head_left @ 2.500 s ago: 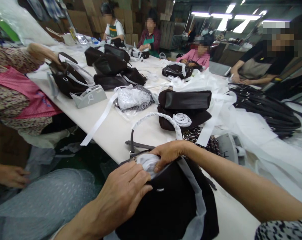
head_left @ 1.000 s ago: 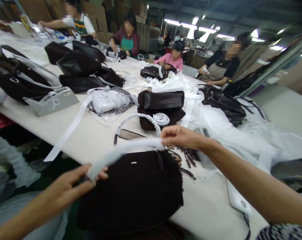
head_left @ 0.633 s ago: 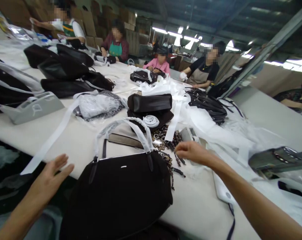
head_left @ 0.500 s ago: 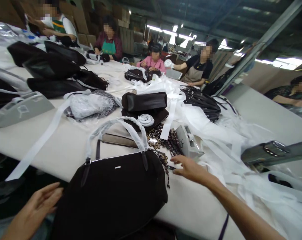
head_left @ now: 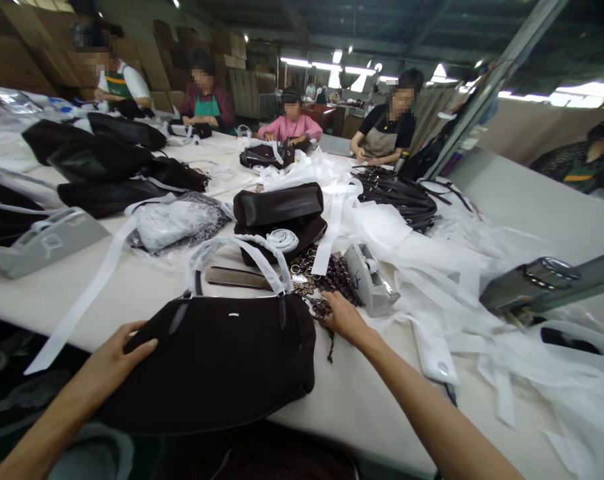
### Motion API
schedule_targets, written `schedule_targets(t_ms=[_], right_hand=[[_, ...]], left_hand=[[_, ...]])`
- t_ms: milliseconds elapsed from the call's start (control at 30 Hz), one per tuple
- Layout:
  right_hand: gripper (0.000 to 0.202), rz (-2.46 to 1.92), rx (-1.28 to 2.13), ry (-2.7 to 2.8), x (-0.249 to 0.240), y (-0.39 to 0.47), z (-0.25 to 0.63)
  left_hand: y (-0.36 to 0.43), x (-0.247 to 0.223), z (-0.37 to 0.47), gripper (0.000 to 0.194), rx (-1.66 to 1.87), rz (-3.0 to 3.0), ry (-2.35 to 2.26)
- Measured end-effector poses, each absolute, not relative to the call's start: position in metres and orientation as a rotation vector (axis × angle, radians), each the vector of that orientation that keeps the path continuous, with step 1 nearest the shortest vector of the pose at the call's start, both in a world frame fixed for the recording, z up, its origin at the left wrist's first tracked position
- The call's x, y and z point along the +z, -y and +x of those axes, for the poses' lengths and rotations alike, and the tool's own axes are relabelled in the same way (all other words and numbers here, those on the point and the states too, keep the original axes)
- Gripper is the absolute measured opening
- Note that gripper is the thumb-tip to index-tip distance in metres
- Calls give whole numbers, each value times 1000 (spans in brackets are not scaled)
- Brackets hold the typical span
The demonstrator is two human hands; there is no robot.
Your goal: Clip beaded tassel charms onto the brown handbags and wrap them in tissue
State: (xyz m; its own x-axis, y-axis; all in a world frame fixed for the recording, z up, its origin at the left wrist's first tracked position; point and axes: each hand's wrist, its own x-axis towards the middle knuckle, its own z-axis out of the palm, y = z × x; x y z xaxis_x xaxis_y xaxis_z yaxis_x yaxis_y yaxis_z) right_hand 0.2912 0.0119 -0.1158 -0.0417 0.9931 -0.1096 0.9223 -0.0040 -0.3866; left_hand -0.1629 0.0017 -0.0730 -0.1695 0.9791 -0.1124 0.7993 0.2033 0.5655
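- taking the dark bag (head_left: 222,367) as the centre of the clock, with twelve pointing away from the person, it lies at the near side of the table (head_left: 367,393).
- just changed: the left hand (head_left: 115,360), off the bag half a second ago, is now on its end at nine o'clock. its thumb is on the front face and its forefinger by the upper edge, seemingly gripping that corner; the other fingers are hidden.
- the right hand (head_left: 345,317) has also moved in, from just beside the braided cords (head_left: 345,273) to reach among them, between two and three o'clock. its fingertips are bent down; i cannot tell whether they pinch one.
- for the work, this seems to mean one hand steadies the bag while the other is busy at the cords. the white-wrapped handles (head_left: 265,260) stand up, no longer held.
- edges: the near table edge passes under the bag, whose bottom seems to overhang it from six to eight o'clock.
- room: the right hand has little at two, with the tape dispenser (head_left: 369,280) just beside, and stacked bags (head_left: 279,207) at one. the widest bare stretch is at four, below the white device (head_left: 435,350).
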Motion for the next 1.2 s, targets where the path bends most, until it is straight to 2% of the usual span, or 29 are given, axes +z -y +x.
schedule_targets(t_ms=[167, 267, 400, 600, 833, 1033, 1200], right_hand=[[41, -2077, 609, 1978, -114, -21, 297], [26, -2077, 653, 1911, -114, -24, 299], [14, -2060, 710, 1789, -109, -19, 309], [32, -1933, 808, 1616, -59, 10, 330], [34, -1510, 1218, 1403, 16, 49, 301], [36, -1382, 1483, 1406, 29, 74, 262], [39, -1313, 1599, 1420, 28, 82, 241]], left_hand=[[-11, -81, -162, 40, 398, 1872, -1918], [-4, -70, -160, 50, 444, 1912, -2032], [8, -54, -142, 47, 580, 2000, -2015], [23, -34, -79, 35, 879, 2136, -1652], [35, 2, 11, 26, 972, 2070, -1040], [49, 20, 41, 34, 1002, 1895, -782], [56, 23, 31, 29, 881, 1622, -711]])
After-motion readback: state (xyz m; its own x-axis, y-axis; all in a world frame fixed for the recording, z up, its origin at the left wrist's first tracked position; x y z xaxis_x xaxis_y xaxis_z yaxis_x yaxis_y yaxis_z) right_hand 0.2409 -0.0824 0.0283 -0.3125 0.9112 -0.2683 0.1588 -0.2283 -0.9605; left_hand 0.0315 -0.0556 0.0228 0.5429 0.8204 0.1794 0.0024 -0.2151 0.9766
